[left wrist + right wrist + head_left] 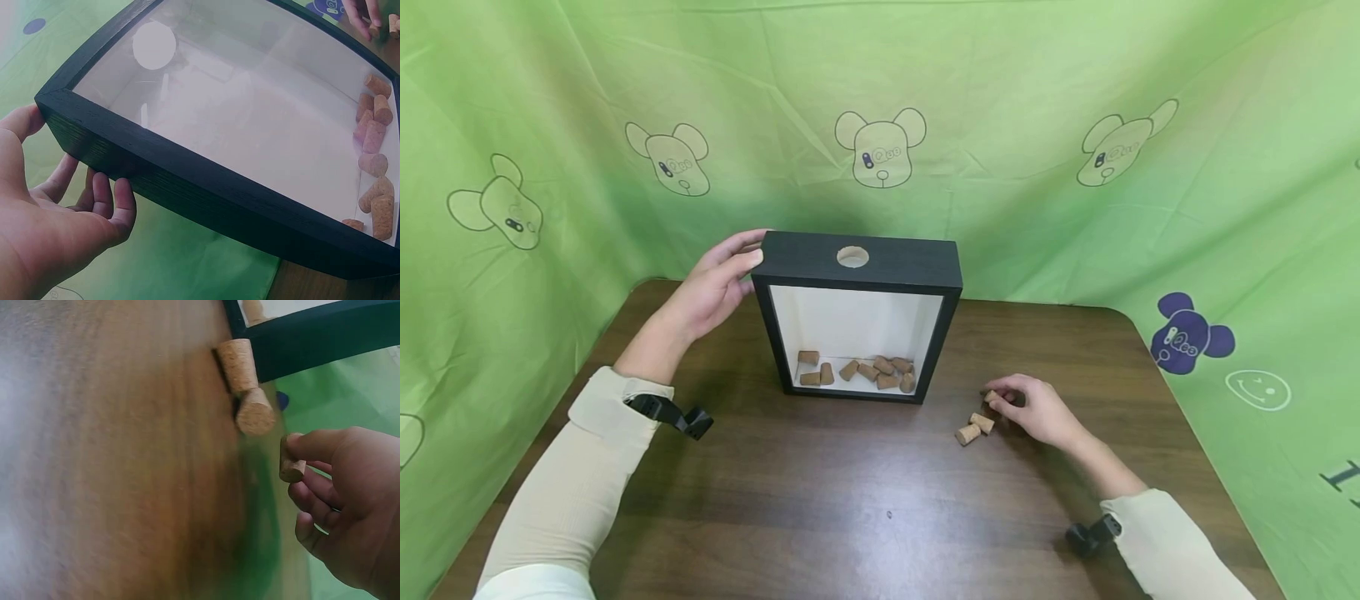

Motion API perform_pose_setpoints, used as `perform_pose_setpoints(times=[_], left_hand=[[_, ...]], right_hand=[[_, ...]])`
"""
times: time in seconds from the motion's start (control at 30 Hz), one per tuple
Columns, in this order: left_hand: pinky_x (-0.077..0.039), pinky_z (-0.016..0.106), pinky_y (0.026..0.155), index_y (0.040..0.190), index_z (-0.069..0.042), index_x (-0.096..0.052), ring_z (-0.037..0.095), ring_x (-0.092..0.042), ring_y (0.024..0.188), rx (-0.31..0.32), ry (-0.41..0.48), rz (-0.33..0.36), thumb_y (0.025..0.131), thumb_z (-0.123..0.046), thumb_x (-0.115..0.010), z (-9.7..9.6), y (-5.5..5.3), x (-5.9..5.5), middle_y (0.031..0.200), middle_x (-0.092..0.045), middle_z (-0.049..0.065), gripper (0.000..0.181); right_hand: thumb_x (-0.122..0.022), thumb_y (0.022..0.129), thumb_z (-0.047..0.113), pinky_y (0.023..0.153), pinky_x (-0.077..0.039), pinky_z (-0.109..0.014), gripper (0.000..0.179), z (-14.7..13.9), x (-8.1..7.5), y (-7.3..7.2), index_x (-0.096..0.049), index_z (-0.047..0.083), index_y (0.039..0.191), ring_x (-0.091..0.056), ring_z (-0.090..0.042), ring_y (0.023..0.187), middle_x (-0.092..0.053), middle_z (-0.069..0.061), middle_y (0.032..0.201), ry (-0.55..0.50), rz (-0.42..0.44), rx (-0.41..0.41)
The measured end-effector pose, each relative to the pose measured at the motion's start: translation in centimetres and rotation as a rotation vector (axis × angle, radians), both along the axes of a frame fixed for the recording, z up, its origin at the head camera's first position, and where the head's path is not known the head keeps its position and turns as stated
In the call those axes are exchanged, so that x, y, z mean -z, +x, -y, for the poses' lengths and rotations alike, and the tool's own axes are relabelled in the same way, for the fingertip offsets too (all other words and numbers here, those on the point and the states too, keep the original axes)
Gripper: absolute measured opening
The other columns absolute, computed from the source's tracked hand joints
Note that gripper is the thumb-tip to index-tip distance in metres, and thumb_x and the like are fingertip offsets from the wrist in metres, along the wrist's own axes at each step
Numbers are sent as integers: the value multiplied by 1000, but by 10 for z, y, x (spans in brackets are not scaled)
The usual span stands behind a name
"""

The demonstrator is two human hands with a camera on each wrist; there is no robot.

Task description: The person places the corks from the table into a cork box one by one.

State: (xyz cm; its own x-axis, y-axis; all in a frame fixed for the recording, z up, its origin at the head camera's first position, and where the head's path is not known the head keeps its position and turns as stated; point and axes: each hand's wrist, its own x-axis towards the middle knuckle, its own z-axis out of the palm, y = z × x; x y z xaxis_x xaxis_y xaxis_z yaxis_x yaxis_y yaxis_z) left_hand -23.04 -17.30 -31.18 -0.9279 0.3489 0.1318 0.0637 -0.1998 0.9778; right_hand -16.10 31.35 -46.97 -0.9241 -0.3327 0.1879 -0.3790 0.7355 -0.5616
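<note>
A black-framed shadow box with a clear front stands upright on the table, a round hole in its top. Several corks lie at its bottom, behind the front. My left hand rests against the box's upper left side; its thumb touches the corner and the fingers lie along the side panel, reaching toward the back. Between thumb and fingers my right hand pinches a cork, low over the table at the box's right. Two more corks lie touching each other beside that hand.
The brown wooden table reaches back to a green cloth printed with mouse heads, which hangs behind and at both sides. A black wrist mount sits on the left sleeve, another on the right.
</note>
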Motion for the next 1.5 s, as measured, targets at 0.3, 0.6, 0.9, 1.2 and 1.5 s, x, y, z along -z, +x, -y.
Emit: perform_pose_setpoints(times=[0.3,0.6,0.9,1.2,1.5], left_hand=[[-46,25,91,154,4,-30,11,-59,108,-1,0,-5,107,-8,-42,1,0,0,133,-52,3,50],[-47,24,90,154,4,-30,11,-59,107,0,-7,-6,107,-7,-42,0,0,-1,133,-51,3,50],[-46,24,89,154,4,-30,11,-60,106,-3,-8,-1,107,-7,-42,0,0,-1,133,-51,3,50],[-47,24,89,154,4,-31,10,-61,104,-2,-5,0,107,-8,-43,-1,1,-1,132,-51,3,50],[-47,25,90,151,2,-36,11,-60,107,1,6,-7,107,-8,-44,-1,1,-1,131,-54,3,46]], right_hand=[[-76,89,2,70,-50,-29,25,-8,-29,1,-73,-1,114,-61,-10,84,-72,0,94,22,-44,-7],[-76,87,-1,57,-44,-23,28,-10,-71,4,-73,2,115,-58,-6,79,-70,1,93,43,-151,-26],[-77,87,-1,58,-41,-20,31,-5,-113,6,-74,6,117,-54,-3,79,-69,4,94,70,-231,-66],[-78,87,0,61,-39,-19,35,4,-155,6,-73,9,120,-51,-4,76,-70,4,98,108,-312,-94],[-78,85,-3,81,-43,-19,37,15,-186,5,-73,7,121,-59,-10,93,-72,0,106,143,-352,-107]])
